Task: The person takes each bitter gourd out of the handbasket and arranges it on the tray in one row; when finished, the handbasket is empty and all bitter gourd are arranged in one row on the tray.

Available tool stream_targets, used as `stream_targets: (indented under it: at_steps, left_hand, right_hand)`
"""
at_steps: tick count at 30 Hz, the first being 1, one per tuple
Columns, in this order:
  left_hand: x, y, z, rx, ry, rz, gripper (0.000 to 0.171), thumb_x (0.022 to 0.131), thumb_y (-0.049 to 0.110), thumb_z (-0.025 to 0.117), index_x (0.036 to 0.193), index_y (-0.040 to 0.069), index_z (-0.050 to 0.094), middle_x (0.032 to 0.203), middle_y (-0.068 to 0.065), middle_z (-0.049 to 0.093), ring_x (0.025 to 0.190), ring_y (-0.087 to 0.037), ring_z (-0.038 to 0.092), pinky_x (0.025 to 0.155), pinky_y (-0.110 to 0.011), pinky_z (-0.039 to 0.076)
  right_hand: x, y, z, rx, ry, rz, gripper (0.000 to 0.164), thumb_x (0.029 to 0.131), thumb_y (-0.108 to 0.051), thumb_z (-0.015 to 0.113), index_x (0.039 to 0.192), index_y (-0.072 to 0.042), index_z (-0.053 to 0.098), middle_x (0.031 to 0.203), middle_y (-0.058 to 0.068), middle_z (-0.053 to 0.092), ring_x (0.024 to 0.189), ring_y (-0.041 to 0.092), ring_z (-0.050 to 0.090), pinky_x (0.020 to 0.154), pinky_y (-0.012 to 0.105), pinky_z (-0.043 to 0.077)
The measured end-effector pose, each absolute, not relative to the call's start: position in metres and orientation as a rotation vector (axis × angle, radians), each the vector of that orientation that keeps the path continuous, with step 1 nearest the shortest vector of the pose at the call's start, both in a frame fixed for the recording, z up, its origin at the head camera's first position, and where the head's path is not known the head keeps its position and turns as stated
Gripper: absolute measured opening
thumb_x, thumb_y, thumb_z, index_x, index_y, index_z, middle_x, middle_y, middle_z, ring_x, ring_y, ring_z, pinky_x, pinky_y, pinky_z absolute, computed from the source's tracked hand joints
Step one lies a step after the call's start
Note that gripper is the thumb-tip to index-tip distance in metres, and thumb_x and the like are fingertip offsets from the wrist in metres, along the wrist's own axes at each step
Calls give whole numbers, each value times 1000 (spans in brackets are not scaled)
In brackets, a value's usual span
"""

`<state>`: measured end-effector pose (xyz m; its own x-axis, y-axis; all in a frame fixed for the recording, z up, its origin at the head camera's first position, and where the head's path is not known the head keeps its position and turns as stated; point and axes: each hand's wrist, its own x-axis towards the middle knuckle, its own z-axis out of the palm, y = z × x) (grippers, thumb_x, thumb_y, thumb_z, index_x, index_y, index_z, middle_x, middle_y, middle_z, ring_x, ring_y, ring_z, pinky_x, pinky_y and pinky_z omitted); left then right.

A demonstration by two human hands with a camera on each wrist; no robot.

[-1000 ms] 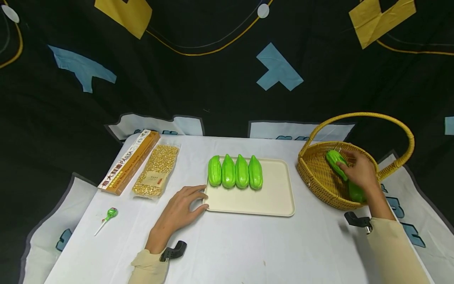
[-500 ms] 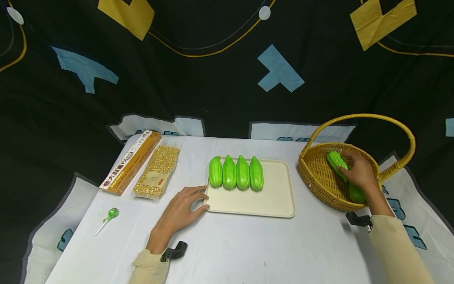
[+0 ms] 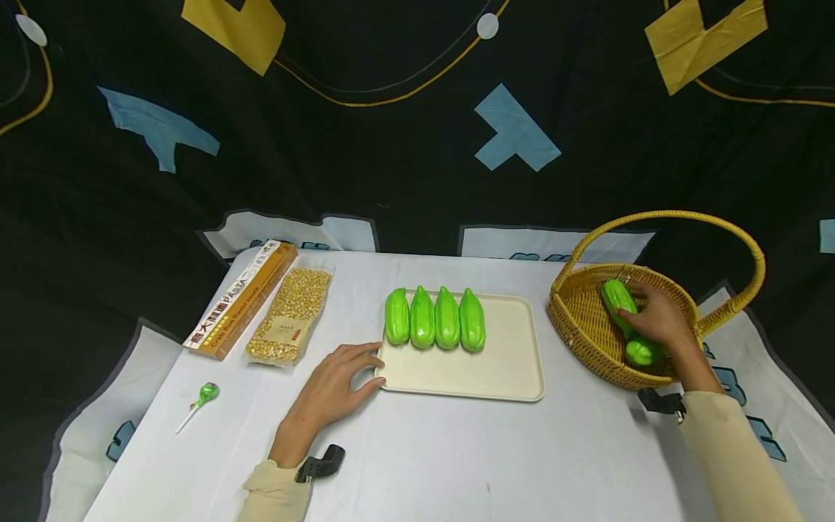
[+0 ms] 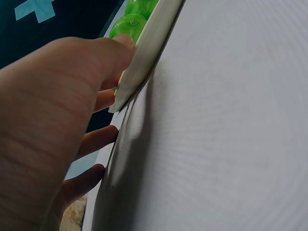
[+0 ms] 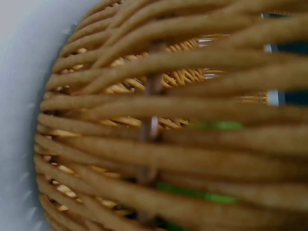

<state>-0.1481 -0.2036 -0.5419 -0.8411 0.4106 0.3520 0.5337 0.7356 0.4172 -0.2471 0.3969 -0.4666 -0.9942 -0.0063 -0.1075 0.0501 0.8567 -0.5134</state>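
In the head view, my right hand point(image 3: 659, 317) reaches into the wicker basket point(image 3: 577, 346), thumb and fingers on either side of a green ridged cucumber point(image 3: 616, 297). A second cucumber point(image 3: 642, 351) lies in the basket below it, partly under the hand. My left hand point(image 3: 329, 384) lies at the left edge of a cream tray point(image 3: 502, 362), with index finger and thumb touching its rim. The left wrist view shows the thumb point(image 4: 118, 55) against that rim. Several green cucumbers point(image 3: 422, 319) stand side by side on the tray's left half. In the right wrist view, basket weave point(image 5: 216, 154) hides the hand.
A pasta box point(image 3: 241, 301) and a bag of yellow corn kernels point(image 3: 290, 315) lie at the back left. In front of them is a green lollipop point(image 3: 207, 393). The basket's tall handle point(image 3: 672, 214) arches over its opening. Dark cloth point(image 3: 391, 167) hangs behind the table.
The lower cucumber in the basket has shifted a little to the left and shows more beside my right hand. The upper one has tilted slightly. The left hand and tray stay put.
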Motion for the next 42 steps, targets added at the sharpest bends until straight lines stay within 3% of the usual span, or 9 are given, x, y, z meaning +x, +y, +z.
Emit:
stream_targets:
  at_steps: [9,31,42]
  left_hand:
    - [-148,-204,-543,-743,-2710,-763,24,96,34,83,115,20,80,148,-2,67,129,-25,65,106,-50,55]
    - [-148,-203,-541,-740,-2705,-760,25,96,35,83,116,20,80,148,-1,67,130,-25,65,108,-50,54]
    - [-147,-203,-540,-734,-2713,-757,25,96,35,83,116,21,80,148,-1,67,130,-25,65,109,-49,54]
  right_hand:
    - [-248,399,-470,-30,2942,-787,77,104,-27,70,161,8,32,144,46,48,125,60,54,88,62,53]
    - [-235,390,-466,-20,2990,-893,79,101,-22,75,163,2,34,153,42,42,131,62,50,100,75,49]
    - [-225,385,-460,11,2994,-915,79,102,-23,74,165,-1,32,153,42,43,132,63,50,95,73,54]
